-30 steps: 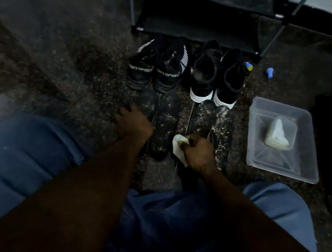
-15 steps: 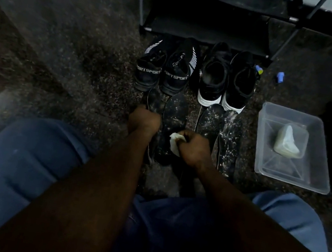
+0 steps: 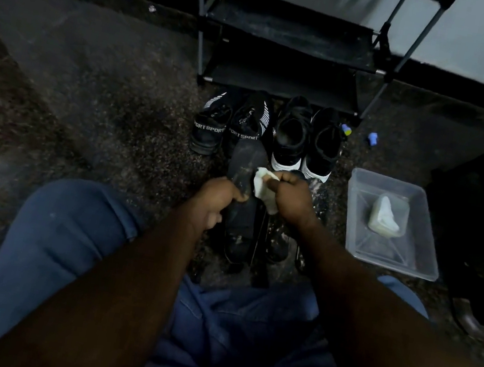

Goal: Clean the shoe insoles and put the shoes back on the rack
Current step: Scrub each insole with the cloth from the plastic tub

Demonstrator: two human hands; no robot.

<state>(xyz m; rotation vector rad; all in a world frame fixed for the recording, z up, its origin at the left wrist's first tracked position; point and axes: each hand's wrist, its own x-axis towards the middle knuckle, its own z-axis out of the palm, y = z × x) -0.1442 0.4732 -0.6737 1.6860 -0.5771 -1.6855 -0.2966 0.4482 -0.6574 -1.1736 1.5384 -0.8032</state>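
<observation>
1. Nearest are the person's blue-trousered legs [image 3: 67, 249], seated on the dark speckled floor [image 3: 103, 100], with both forearms reaching forward.
2. The left hand [image 3: 214, 202] is clamped on the near part of an insole [image 3: 245, 177], lifting it off the floor with its toe end pointing far.
3. The right hand [image 3: 291, 197] is closed around a white cloth [image 3: 261, 186], which touches the insole's right edge.
4. To do this step well, I judge the left hand should brace the insole firmly so it does not flex, while the cloth runs in long strokes from heel to toe, turned to a fresh face as it greys.
5. More insoles [image 3: 279, 241] lie on the floor under and right of the hands, pale-flecked and seemingly not yet wiped.
6. To the right sits a clear tub [image 3: 423, 247] holding a pale lump [image 3: 386, 217], perhaps soap or a second cloth; I cannot tell which.
7. Beyond the hands stand two pairs of shoes: a black "SPORT" pair [image 3: 228, 126] on the left, a white-soled pair [image 3: 306, 139] on the right.
8. Farthest is the rack [image 3: 289, 33], its lower shelves bare, against the wall; the shoes are not yet back on it.
</observation>
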